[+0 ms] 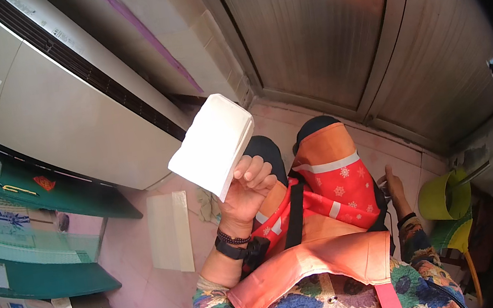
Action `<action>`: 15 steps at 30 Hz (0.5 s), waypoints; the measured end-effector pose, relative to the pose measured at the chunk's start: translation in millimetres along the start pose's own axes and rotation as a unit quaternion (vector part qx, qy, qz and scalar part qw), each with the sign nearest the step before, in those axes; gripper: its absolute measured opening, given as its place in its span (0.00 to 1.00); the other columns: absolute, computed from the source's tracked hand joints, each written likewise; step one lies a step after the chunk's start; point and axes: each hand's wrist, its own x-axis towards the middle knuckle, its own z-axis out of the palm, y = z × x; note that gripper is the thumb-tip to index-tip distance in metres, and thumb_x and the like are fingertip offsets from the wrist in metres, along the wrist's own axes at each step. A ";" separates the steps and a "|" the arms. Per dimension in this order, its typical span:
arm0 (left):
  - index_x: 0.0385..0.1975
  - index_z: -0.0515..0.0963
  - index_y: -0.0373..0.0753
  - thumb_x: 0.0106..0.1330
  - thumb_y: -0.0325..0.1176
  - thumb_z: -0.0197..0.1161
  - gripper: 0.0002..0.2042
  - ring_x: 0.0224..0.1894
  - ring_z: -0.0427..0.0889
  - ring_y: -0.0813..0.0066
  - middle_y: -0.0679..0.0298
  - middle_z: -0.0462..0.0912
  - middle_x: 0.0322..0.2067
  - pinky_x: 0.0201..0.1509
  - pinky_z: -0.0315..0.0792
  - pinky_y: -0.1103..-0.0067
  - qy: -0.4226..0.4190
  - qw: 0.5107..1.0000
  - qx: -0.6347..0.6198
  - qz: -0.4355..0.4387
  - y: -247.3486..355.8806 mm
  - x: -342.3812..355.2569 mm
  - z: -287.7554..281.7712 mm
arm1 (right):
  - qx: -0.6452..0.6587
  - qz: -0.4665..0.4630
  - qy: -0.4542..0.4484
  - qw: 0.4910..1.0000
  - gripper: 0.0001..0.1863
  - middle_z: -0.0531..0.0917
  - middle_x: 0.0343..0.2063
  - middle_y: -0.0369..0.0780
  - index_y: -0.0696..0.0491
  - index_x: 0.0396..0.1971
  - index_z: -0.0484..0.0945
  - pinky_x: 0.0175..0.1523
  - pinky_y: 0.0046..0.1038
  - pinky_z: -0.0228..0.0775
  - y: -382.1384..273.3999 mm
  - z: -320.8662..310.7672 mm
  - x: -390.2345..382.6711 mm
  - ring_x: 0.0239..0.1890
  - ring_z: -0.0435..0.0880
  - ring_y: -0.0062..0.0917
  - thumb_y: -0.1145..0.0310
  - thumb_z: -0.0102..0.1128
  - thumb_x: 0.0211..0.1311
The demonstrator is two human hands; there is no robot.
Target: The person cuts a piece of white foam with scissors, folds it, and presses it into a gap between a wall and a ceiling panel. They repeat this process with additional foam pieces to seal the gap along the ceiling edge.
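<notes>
White rectangular packet (214,142) seemed at its holding-up step, clasped by our curled left fingers (255,173), likely needing steadiness next; right hand's (395,187) grip unclear.

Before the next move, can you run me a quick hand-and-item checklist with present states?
1. Left hand gripping the white slab: ok, fingers curled at its lower right edge in the view.
2. Right hand on the slab too: not ok, it is apart, beside the right leg.
3. Right hand free of objects: cannot tell, partly hidden.
4. Slab's top detail readable: not ok, washed out by brightness.
5. Apron over the lap: ok.
</notes>
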 end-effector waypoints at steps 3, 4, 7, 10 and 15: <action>0.21 0.71 0.46 0.65 0.35 0.57 0.10 0.26 0.58 0.83 0.73 0.65 0.23 0.34 0.55 0.84 -0.004 1.000 0.006 -0.009 -2.0 0.0 -0.1 | 0.158 0.026 -0.107 0.981 0.34 0.81 0.21 0.36 0.55 0.38 0.83 0.32 0.29 0.67 10.3 6.1 -2.0 0.24 0.78 0.28 0.35 0.50 0.60; 0.21 0.71 0.46 0.66 0.35 0.57 0.10 0.26 0.58 0.83 0.73 0.65 0.23 0.34 0.54 0.84 -0.006 1.000 0.010 -0.012 -1.6 0.2 0.0 | 0.034 -0.006 -0.103 0.994 0.26 0.84 0.30 0.40 0.54 0.39 0.83 0.36 0.32 0.71 11.7 7.8 -2.1 0.29 0.82 0.34 0.44 0.59 0.57; 0.21 0.70 0.47 0.67 0.36 0.56 0.11 0.26 0.58 0.83 0.73 0.64 0.23 0.34 0.54 0.84 -0.016 0.999 0.025 -0.022 -1.6 -0.1 0.3 | -0.386 -0.268 -0.007 0.883 0.18 0.85 0.35 0.45 0.51 0.40 0.83 0.40 0.36 0.74 11.5 11.6 -6.8 0.36 0.84 0.40 0.58 0.65 0.51; 0.21 0.69 0.48 0.68 0.37 0.55 0.11 0.25 0.58 0.83 0.74 0.64 0.23 0.34 0.54 0.84 -0.021 0.998 0.038 -0.034 -2.5 -0.9 -0.2 | -0.316 -0.280 0.127 0.898 0.12 0.85 0.32 0.46 0.51 0.35 0.84 0.42 0.38 0.75 0.9 11.0 -9.5 0.37 0.84 0.43 0.69 0.64 0.47; 0.21 0.69 0.48 0.68 0.39 0.54 0.12 0.26 0.57 0.83 0.74 0.64 0.23 0.34 0.54 0.84 -0.037 0.996 0.052 -0.060 -8.4 -2.1 -2.5 | -0.371 -0.276 0.048 0.885 0.09 0.83 0.33 0.45 0.50 0.33 0.82 0.42 0.40 0.74 -19.1 -3.1 -2.0 0.36 0.82 0.44 0.71 0.63 0.49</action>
